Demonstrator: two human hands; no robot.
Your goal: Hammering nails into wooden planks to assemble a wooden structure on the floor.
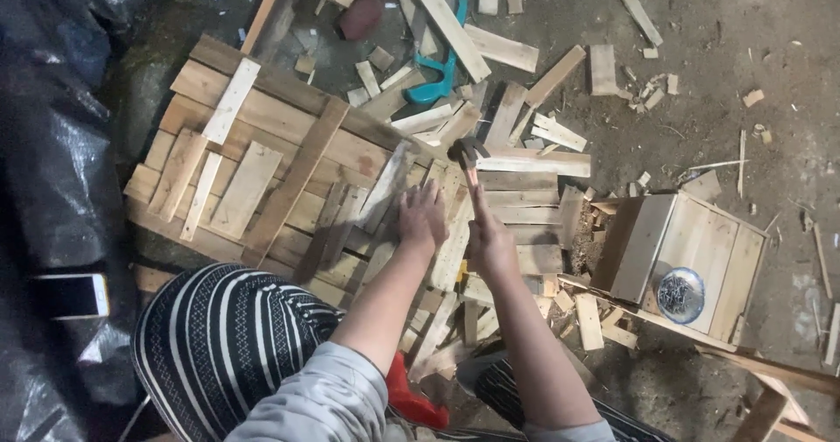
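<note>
Head-worn view, steeply downward, close.

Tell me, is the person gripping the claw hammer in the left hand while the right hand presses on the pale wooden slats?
Not quite: the head view shows the claw hammer in the right hand, while the left hand presses on the pale wooden slats.

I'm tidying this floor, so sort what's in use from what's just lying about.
In use:
right hand gripping the hammer
left hand pressing on the wooden slats

Lying about:
teal handsaw
wooden box with a bowl of nails on it
phone
slatted panel
loose offcuts
</note>
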